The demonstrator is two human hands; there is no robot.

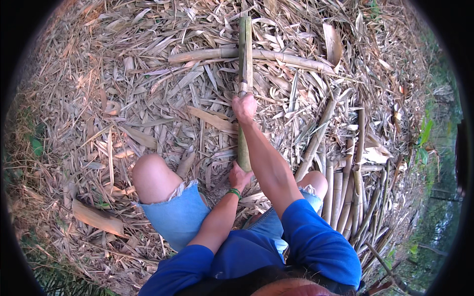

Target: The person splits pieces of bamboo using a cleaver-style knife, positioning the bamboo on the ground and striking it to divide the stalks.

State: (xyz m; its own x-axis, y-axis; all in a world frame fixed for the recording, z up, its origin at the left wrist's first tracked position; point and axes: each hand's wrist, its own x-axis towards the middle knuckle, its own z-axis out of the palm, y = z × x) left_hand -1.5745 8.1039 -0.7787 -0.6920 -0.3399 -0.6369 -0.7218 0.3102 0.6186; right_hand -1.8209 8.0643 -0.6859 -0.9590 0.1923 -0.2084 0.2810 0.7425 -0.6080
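The right hand is clenched in a fist, arm stretched well forward. The left hand closes nearer the body, elbow bent, directly behind the right's grip.

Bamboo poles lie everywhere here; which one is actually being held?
The greenish upright-running pole, gripped by the right hand midway and the left hand at its near end.

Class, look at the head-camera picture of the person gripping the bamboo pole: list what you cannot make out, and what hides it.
- Head view: any tool at the right hand on the bamboo pole; the fist hides it.
- Pole's near end: covered by the left hand.
- Feet: hidden beneath the body.
- Pole's far end: lost in leaf litter.
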